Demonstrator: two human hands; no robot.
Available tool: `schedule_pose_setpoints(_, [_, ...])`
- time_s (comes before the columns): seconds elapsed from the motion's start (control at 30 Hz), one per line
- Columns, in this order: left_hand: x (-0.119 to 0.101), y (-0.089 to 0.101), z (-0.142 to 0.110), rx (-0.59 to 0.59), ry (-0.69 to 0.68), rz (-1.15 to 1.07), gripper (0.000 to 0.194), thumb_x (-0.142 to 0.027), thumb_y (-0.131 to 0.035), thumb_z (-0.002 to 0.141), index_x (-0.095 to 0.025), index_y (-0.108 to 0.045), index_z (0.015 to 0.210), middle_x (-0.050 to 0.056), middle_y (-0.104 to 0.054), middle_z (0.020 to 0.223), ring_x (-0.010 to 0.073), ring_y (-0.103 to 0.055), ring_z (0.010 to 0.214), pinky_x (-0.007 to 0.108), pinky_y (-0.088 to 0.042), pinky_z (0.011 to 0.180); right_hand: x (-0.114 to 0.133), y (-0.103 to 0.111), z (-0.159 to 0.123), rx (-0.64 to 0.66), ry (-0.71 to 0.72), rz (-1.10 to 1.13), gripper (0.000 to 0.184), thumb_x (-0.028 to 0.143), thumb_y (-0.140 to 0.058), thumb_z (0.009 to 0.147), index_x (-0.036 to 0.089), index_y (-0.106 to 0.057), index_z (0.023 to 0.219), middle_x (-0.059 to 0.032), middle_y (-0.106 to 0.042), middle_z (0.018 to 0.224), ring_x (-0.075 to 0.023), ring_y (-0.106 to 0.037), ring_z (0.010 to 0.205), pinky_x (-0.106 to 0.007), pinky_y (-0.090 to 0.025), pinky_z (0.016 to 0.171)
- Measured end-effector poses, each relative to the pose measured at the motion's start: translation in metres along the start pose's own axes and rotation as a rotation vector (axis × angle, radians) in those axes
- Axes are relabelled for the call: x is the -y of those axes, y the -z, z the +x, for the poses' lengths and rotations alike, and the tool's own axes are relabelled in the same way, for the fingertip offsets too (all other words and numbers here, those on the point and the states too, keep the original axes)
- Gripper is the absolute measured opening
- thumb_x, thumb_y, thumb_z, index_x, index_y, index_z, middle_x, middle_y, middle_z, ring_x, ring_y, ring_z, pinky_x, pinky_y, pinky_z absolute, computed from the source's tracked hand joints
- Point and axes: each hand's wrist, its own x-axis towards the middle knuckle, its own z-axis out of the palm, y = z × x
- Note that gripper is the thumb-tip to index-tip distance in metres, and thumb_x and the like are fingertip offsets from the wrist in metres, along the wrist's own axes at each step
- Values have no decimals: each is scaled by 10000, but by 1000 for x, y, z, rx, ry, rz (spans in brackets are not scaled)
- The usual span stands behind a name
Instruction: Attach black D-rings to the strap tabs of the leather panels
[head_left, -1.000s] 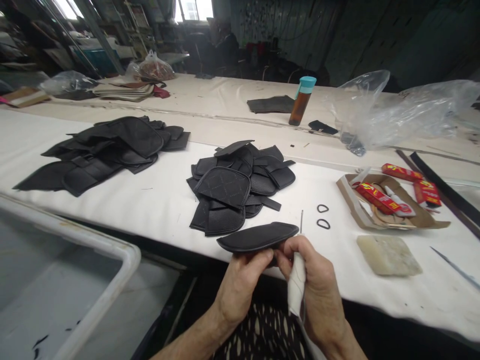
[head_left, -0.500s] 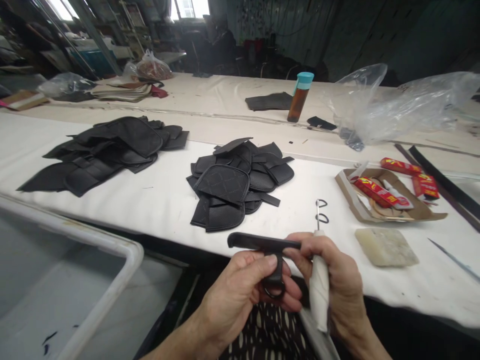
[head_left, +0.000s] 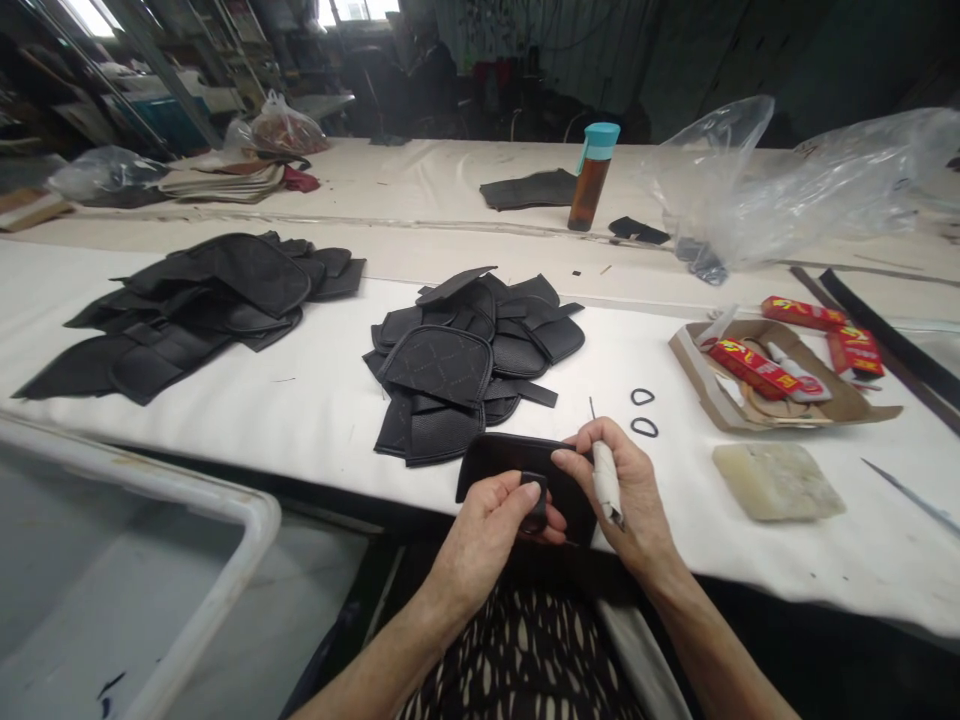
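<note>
Black panel, edge-on before, now apparently inner-face-on between the hands.

Left forearm and right forearm bare, angled inward from the near side, left hand in a thumb-over-fingers pinch, right hand beside it, fingers curled in a grip, thumb pointing left, wrists apart.
</note>
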Motion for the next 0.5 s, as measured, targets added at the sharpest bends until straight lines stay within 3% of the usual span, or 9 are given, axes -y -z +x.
schedule_pose_setpoints(0.3, [-4, 0, -3, -44, -1, 53, 260, -325, -469, 863, -106, -608, 838, 103, -693, 783, 177, -649, 678, 303, -502, 693, -11, 0, -1, 14, -28, 16, 200, 312, -611, 781, 221, -444, 720, 53, -522, 646, -91, -406, 509, -207, -347, 481])
schedule_pose_setpoints(0.5, [-5, 4, -2, -37, 41, 22, 291, -362, -506, 842, -104, -638, 816, 106, -698, 795, 169, -642, 684, 285, -493, 682, -5, 0, 1, 41, -5, 11, 191, 296, -612, 776, 216, -448, 719, 43, -531, 672, -95, -419, 543, -206, -353, 496])
